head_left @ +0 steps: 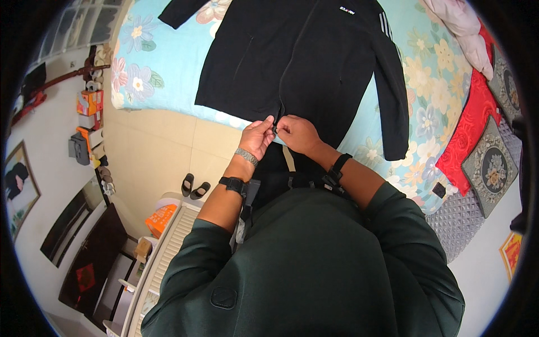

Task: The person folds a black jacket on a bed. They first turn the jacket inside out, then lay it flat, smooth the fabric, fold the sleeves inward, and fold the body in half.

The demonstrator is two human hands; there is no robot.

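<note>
Across the flowered bed (140,84) lies a black jacket (323,62); at its hem, left hand (257,137) and right hand (300,133) pinch the zip's lower end (275,129), fingers close together; misaligned sides could make it jam, a slack pinch let it slip.

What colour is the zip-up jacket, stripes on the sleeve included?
The zip-up jacket is black, with white sleeve stripes; best seen in the head view.

Small white lettering (347,10) on the chest of the black jacket (331,50), well in from the near bed edge (168,104), pale print (164,213) on an orange box (159,223), too small to read
</note>
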